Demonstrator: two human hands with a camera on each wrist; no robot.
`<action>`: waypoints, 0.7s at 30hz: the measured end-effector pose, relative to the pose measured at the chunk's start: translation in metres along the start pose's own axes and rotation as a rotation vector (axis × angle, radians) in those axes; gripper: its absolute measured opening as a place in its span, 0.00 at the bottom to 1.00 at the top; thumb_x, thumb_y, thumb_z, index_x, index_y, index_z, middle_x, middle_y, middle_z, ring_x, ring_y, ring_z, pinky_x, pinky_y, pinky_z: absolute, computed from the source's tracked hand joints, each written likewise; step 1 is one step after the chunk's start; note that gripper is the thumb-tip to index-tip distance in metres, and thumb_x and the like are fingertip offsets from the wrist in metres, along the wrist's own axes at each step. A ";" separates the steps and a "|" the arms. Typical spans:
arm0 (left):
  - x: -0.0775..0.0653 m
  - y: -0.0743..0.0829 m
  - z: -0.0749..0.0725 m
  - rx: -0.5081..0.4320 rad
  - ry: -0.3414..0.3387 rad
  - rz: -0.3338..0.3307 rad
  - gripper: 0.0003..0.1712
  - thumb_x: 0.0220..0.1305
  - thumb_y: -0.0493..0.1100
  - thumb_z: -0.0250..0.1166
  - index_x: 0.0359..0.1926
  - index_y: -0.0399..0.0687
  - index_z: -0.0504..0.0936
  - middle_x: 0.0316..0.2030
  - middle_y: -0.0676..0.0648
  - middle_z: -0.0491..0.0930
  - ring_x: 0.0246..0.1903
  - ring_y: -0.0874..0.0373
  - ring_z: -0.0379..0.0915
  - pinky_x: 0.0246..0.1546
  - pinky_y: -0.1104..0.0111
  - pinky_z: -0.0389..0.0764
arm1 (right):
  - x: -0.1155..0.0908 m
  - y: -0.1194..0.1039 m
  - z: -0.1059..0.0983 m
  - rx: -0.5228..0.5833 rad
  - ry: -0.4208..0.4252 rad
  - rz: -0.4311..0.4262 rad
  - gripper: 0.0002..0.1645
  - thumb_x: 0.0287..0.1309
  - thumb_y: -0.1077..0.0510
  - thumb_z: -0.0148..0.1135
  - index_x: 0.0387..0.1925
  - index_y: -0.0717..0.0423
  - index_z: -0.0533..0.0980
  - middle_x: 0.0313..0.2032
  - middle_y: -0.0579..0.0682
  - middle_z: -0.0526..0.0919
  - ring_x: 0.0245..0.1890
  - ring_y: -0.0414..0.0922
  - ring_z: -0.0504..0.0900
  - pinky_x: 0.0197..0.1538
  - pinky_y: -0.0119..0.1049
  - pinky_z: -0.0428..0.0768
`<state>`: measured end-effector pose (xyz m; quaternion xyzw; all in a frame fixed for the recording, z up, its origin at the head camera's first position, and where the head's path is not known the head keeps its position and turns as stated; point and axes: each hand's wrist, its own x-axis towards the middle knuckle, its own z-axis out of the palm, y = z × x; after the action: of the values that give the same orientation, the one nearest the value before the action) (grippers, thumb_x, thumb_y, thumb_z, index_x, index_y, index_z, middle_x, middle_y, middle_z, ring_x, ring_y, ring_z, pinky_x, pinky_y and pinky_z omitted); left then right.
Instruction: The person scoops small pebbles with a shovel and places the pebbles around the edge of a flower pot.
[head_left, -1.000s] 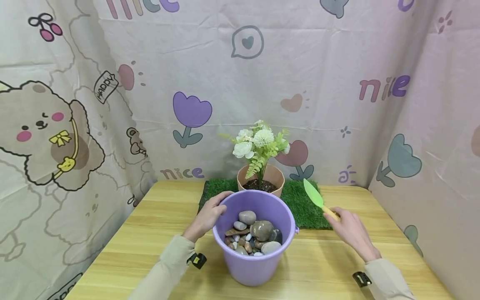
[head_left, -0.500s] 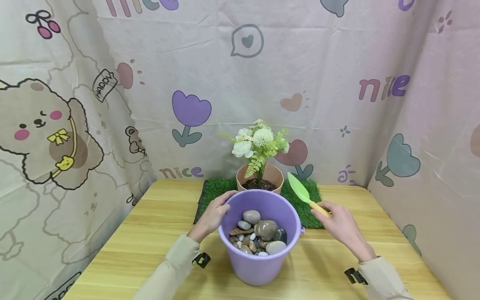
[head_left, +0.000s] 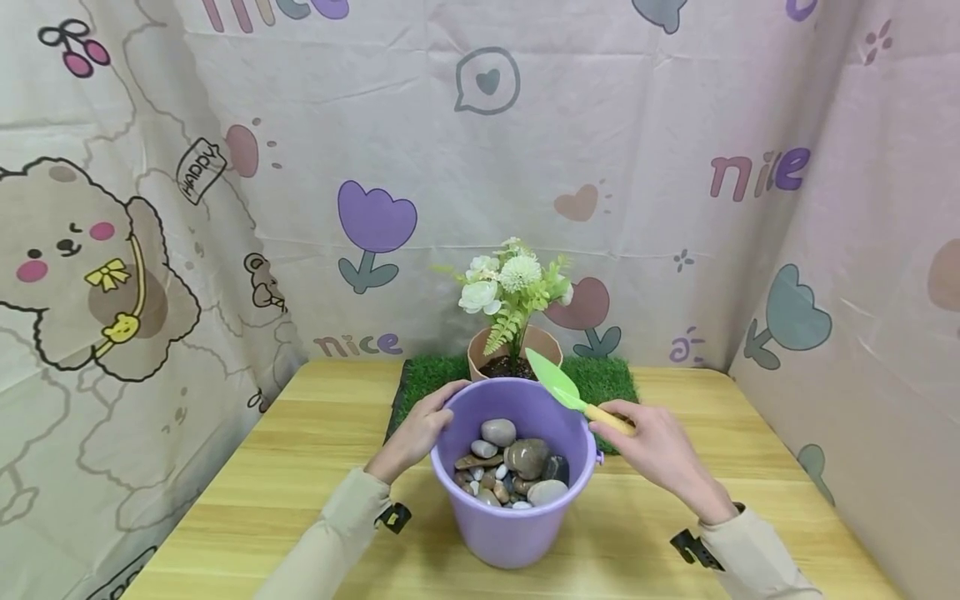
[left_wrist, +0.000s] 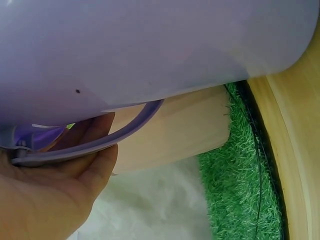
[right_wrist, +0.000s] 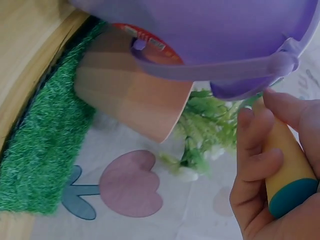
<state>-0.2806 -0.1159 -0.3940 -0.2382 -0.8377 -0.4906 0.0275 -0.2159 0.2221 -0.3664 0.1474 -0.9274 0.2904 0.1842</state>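
Observation:
A purple bucket (head_left: 512, 537) stands upright on the table with several smooth stones (head_left: 525, 458) of mixed sizes in it. My left hand (head_left: 416, 429) grips its left rim; in the left wrist view the fingers are also round the bucket's lowered handle (left_wrist: 132, 125). With my right hand (head_left: 652, 446) I hold a small garden trowel (head_left: 558, 383) by its yellow grip (right_wrist: 287, 155), which has a teal end. The light green blade points up and left, over the bucket's far right rim. Whether it touches the rim I cannot tell.
Behind the bucket a peach flowerpot (head_left: 551, 346) with dark soil and white artificial-looking flowers (head_left: 517, 279) stands on a green turf mat (head_left: 607, 383). The wooden table (head_left: 315, 433) is enclosed by printed curtains (head_left: 480, 167) at the back and sides.
My right hand has moved left with the trowel, from beside the bucket to its right rim. Held by my left hand, the bucket has shifted slightly right relative to the flowerpot.

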 end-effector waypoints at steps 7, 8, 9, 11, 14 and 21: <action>0.001 0.001 -0.004 0.043 -0.037 -0.007 0.35 0.61 0.34 0.48 0.70 0.59 0.67 0.61 0.48 0.75 0.55 0.52 0.75 0.53 0.57 0.76 | 0.006 -0.007 0.002 -0.103 0.050 -0.162 0.13 0.52 0.46 0.71 0.37 0.46 0.86 0.28 0.37 0.83 0.21 0.31 0.70 0.26 0.26 0.69; 0.000 0.001 -0.005 0.046 -0.042 -0.012 0.35 0.61 0.35 0.49 0.70 0.58 0.67 0.61 0.48 0.75 0.55 0.52 0.75 0.53 0.57 0.76 | 0.007 -0.008 0.002 -0.119 0.058 -0.183 0.12 0.51 0.46 0.72 0.36 0.46 0.86 0.29 0.37 0.83 0.23 0.31 0.70 0.27 0.26 0.69; -0.001 0.002 -0.005 0.049 -0.047 -0.014 0.35 0.61 0.35 0.50 0.70 0.58 0.66 0.61 0.48 0.75 0.54 0.52 0.74 0.53 0.57 0.75 | 0.008 -0.010 0.002 -0.135 0.063 -0.200 0.12 0.50 0.46 0.73 0.36 0.46 0.86 0.30 0.37 0.82 0.24 0.31 0.70 0.27 0.26 0.69; -0.001 0.004 -0.007 0.049 -0.051 -0.022 0.36 0.60 0.35 0.51 0.71 0.56 0.66 0.63 0.48 0.74 0.56 0.51 0.74 0.54 0.56 0.75 | 0.010 -0.013 0.002 -0.169 0.064 -0.225 0.12 0.49 0.47 0.74 0.35 0.45 0.87 0.29 0.36 0.81 0.24 0.31 0.70 0.27 0.25 0.69; 0.000 0.007 -0.008 0.061 -0.034 -0.043 0.35 0.60 0.35 0.52 0.70 0.53 0.68 0.64 0.47 0.74 0.58 0.50 0.73 0.56 0.55 0.74 | 0.013 -0.019 0.002 -0.217 0.046 -0.243 0.13 0.48 0.45 0.74 0.35 0.44 0.87 0.28 0.35 0.79 0.23 0.30 0.69 0.26 0.25 0.68; 0.002 0.008 -0.007 0.018 -0.049 -0.078 0.33 0.62 0.34 0.48 0.71 0.47 0.67 0.65 0.44 0.72 0.61 0.48 0.71 0.59 0.53 0.73 | 0.018 -0.030 0.005 -0.287 0.033 -0.290 0.13 0.44 0.46 0.77 0.33 0.44 0.86 0.26 0.35 0.79 0.21 0.29 0.69 0.23 0.24 0.66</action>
<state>-0.2804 -0.1175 -0.3836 -0.2168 -0.8513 -0.4777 -0.0100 -0.2218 0.1919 -0.3480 0.2469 -0.9251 0.1279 0.2585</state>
